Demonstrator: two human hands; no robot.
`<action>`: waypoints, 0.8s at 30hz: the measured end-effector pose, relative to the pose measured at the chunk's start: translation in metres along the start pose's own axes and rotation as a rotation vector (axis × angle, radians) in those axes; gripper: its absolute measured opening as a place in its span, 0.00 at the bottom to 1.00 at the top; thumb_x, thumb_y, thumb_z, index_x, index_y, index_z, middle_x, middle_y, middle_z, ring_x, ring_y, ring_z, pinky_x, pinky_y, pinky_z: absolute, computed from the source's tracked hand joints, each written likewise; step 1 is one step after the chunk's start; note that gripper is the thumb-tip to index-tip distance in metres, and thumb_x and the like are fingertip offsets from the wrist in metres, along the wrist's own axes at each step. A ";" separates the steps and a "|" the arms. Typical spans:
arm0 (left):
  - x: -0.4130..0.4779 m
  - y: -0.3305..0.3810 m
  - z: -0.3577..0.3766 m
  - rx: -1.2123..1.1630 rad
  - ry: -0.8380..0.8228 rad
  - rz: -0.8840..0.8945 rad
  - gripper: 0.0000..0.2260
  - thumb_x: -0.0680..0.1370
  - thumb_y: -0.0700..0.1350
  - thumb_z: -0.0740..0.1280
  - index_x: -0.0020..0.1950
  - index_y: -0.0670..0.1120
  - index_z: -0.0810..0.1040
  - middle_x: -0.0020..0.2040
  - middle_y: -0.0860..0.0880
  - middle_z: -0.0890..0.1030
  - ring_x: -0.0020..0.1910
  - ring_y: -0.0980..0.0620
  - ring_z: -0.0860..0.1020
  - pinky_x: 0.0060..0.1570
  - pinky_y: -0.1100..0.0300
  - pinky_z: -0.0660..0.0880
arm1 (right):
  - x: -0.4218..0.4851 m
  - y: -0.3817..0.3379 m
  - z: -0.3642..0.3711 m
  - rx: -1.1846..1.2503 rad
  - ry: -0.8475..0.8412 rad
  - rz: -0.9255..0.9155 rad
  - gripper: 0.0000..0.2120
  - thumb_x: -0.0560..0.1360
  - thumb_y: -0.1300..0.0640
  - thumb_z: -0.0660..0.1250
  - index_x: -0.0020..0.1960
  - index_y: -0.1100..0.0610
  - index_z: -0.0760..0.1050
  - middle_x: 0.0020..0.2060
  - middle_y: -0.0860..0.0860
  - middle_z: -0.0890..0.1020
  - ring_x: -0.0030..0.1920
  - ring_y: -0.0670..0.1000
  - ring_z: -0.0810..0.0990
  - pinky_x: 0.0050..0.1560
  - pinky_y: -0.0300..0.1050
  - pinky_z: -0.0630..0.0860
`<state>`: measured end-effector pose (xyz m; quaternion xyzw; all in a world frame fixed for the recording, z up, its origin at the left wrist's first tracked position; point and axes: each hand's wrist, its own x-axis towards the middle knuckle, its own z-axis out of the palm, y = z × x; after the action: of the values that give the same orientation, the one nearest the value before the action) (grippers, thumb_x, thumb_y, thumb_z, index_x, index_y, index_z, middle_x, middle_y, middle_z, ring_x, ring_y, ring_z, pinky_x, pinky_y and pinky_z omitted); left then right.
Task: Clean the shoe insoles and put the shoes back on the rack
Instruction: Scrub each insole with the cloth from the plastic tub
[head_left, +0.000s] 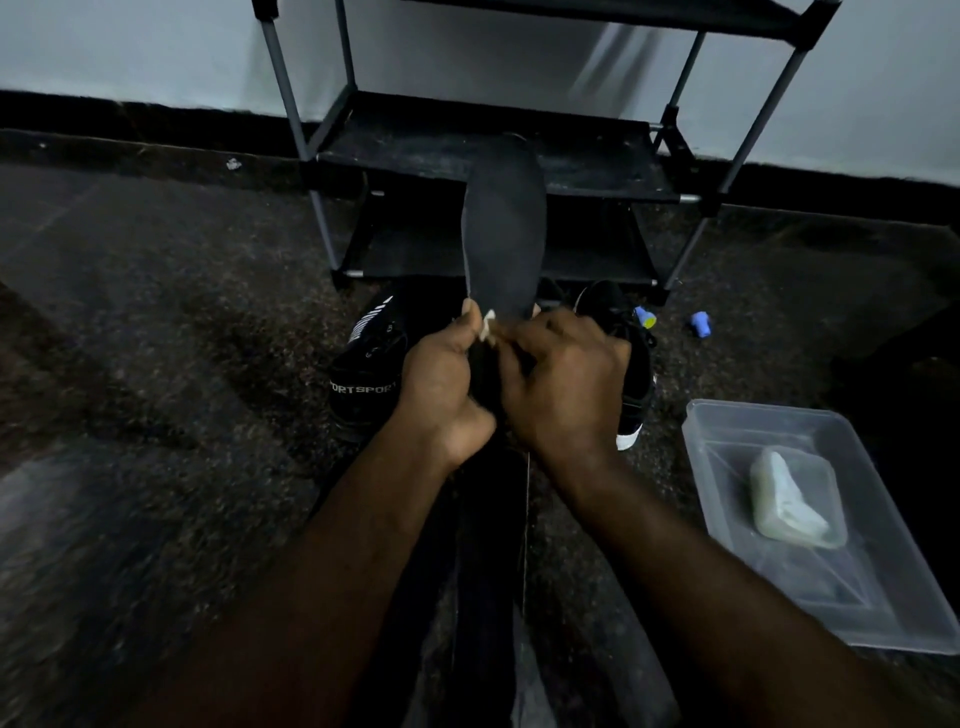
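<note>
A dim view looking down at a dark speckled floor in front of a wall; at the left of the middle lies a black shoe with white SPORT lettering, on the floor and not on the rack; just right of it the left hand has its fingers curled tight round the lower end of a dark insole, which stands upright, out of either shoe, in front of the black shoe rack; the shelves in view hold no shoes; a small pale scrap, perhaps a wipe, shows between the two hands, and which hand holds it cannot be told; the right hand also grips the insole's lower end, fingers wrapped close; behind it lies a second black shoe with a white sole; further right sit two small blue pieces and a clear plastic tub with a pale block inside; the job looks to be midway at most, with this insole being cleaned; how clean it is cannot be told; refitting and racking both shoes remain.
</note>
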<state>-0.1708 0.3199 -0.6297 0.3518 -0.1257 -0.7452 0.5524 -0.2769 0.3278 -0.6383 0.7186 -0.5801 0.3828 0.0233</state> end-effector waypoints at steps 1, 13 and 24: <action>-0.002 0.001 0.002 0.002 -0.013 -0.005 0.21 0.86 0.53 0.58 0.67 0.40 0.79 0.65 0.41 0.82 0.59 0.44 0.82 0.60 0.51 0.80 | 0.010 0.000 0.000 0.001 0.025 0.024 0.08 0.76 0.48 0.69 0.51 0.45 0.85 0.42 0.47 0.82 0.46 0.55 0.81 0.48 0.55 0.72; 0.001 0.000 -0.001 -0.089 -0.001 -0.039 0.23 0.86 0.53 0.58 0.70 0.36 0.76 0.68 0.38 0.79 0.67 0.41 0.79 0.66 0.51 0.77 | -0.023 0.012 -0.010 -0.049 -0.034 -0.144 0.07 0.77 0.49 0.70 0.52 0.46 0.86 0.40 0.46 0.80 0.43 0.55 0.79 0.45 0.55 0.70; -0.001 -0.007 -0.001 -0.067 0.015 -0.039 0.24 0.85 0.54 0.59 0.74 0.38 0.73 0.66 0.38 0.80 0.61 0.44 0.82 0.55 0.52 0.82 | -0.033 0.004 -0.010 0.022 -0.063 -0.104 0.07 0.74 0.52 0.70 0.50 0.47 0.85 0.40 0.48 0.80 0.45 0.55 0.80 0.45 0.54 0.72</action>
<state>-0.1751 0.3234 -0.6343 0.3411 -0.0896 -0.7569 0.5502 -0.2864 0.3584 -0.6524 0.7596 -0.5384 0.3644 0.0169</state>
